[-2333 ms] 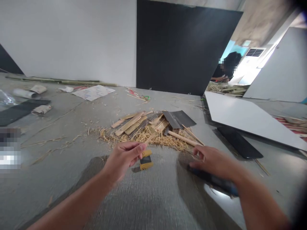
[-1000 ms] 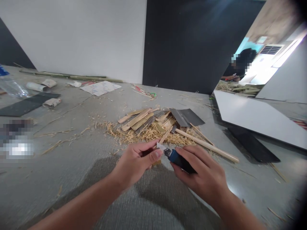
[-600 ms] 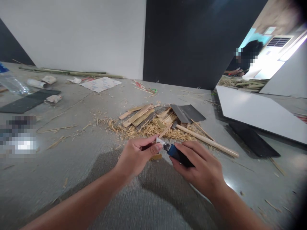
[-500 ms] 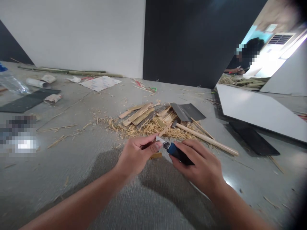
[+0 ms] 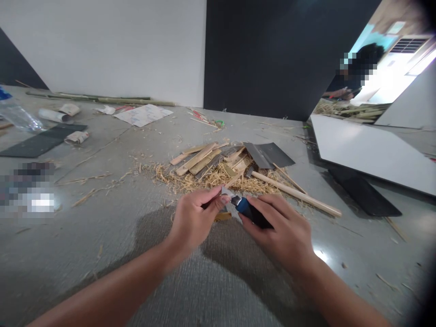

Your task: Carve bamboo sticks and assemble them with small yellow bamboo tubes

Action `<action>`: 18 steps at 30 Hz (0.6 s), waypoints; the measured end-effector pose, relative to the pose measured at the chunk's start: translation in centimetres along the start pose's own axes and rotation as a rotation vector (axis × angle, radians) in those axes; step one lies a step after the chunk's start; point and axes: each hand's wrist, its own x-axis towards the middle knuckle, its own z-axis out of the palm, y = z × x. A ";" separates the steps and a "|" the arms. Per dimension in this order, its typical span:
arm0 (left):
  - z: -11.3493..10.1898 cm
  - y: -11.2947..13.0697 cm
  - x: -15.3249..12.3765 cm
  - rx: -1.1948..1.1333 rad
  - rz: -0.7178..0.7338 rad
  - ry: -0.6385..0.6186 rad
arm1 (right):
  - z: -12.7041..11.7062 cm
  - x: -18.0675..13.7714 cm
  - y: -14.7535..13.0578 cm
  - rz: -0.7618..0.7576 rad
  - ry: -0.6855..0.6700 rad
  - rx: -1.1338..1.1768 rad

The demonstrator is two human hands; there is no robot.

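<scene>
My right hand (image 5: 279, 218) is wrapped around the blue-and-black handle of a utility knife (image 5: 254, 213), its blade pointing left. My left hand (image 5: 197, 213) is closed in a pinch beside the blade, thumb close to it. A thin bamboo strip (image 5: 235, 179) emerges from between the hands toward the pile; the fingers mostly hide its near end. Beneath the hands lies a yellowish piece (image 5: 223, 217), partly covered. Just beyond them is a heap of curly shavings (image 5: 204, 179) with split bamboo pieces (image 5: 199, 159) on top.
A long wooden-handled tool (image 5: 296, 193) rests against the heap's right side, near a bent dark sheet (image 5: 269, 155). Farther right lie a black phone (image 5: 364, 193) and a white panel (image 5: 374, 152). A plastic bottle (image 5: 20, 113) lies at left. Another person (image 5: 354, 77) sits beyond the partition.
The view has shifted slightly, so the floor items appear a little higher. Both hands stay together, with the knife blade still at the left thumb and nearly the same grip.
</scene>
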 end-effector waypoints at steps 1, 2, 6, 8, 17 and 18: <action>0.0 -0.1 0.0 0.012 0.019 0.013 | 0.0 0.0 0.0 0.004 0.004 -0.002; 0.1 -0.2 0.0 0.027 0.037 0.025 | 0.0 0.0 -0.1 0.008 0.008 -0.004; 0.2 -0.6 -0.1 0.110 0.107 0.064 | 0.2 0.0 -0.1 0.031 0.008 -0.018; 0.4 -0.7 0.0 0.132 0.126 0.079 | 0.3 -0.1 -0.2 0.042 0.010 -0.014; 0.5 -0.5 0.1 0.082 0.011 0.111 | 0.6 0.2 -1.0 0.087 0.049 -0.008; 0.5 -0.5 0.1 0.081 -0.003 0.117 | 0.6 0.3 -1.1 0.095 0.048 -0.009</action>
